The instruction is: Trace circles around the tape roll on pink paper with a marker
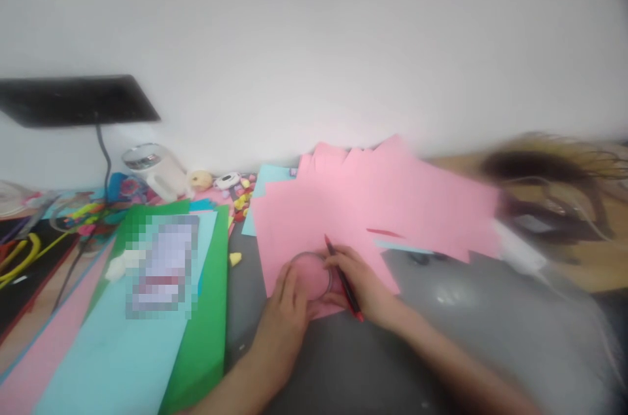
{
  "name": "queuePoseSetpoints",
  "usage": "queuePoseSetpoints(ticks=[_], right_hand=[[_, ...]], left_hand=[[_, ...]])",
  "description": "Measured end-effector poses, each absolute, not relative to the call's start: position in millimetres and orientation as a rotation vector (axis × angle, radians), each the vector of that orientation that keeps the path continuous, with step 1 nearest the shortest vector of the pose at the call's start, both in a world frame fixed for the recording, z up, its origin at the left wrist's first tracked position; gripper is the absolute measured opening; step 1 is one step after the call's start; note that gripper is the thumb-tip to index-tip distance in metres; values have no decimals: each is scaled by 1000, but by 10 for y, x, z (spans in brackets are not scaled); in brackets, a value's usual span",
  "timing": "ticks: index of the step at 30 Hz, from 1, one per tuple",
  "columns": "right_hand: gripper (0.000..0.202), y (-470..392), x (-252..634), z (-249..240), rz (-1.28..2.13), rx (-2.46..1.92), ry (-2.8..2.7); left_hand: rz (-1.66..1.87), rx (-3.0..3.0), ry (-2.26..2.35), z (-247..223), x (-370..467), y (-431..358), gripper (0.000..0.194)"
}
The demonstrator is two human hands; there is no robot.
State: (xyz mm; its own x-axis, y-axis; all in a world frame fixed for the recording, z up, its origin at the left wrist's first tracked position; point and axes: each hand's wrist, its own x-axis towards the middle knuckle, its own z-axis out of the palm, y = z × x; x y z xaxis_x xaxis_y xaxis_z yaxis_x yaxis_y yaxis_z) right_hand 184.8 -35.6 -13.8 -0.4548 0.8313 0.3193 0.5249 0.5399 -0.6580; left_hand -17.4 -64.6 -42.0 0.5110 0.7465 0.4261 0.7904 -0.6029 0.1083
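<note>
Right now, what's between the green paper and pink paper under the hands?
The head view shows grey table with a small yellow piece; farther back, light blue paper and colourful bits.

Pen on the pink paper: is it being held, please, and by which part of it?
Yes. The right hand holds the pen near its far end, the one pointing away from the person.

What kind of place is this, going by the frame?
Likely a craft desk, at home or in a small studio: loose pink paper sheets, a green sheet and a pen in the right hand suggest papercraft.
</note>
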Motion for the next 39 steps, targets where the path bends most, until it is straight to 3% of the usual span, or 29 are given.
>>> queuePoseSetpoints(ticks=[4, 7, 10, 16, 21, 27, 39], right_hand=[[35, -367, 1826, -172, 655, -1093, -2142], [33, -370, 1835, -157, 709, -1107, -2096], [26, -303, 1876, -87, 845, -1126, -1977], [32, 26, 1778, 77, 1127, -1242, -1563], [21, 190, 1539, 73, 1261, -1374, -1338], [29, 250, 1446, 22, 1267, -1458, -1412], [26, 400, 1287, 2, 1238, -1373, -1610]], left_hand=[[-388, -2529, -1367, -435, -11, -682, 33], [-283, -2489, -1402, -440, 14, -684, 40], [-260, -2532, -1412, -448, -26, -652, 45], [-248, -2643, -1421, -437, -89, -570, 42], [-266, -2599, -1380, -409, -84, -553, 44], [-231, -2554, -1288, -355, -82, -537, 38], [-266, -2539, -1274, -456, -88, -522, 35]])
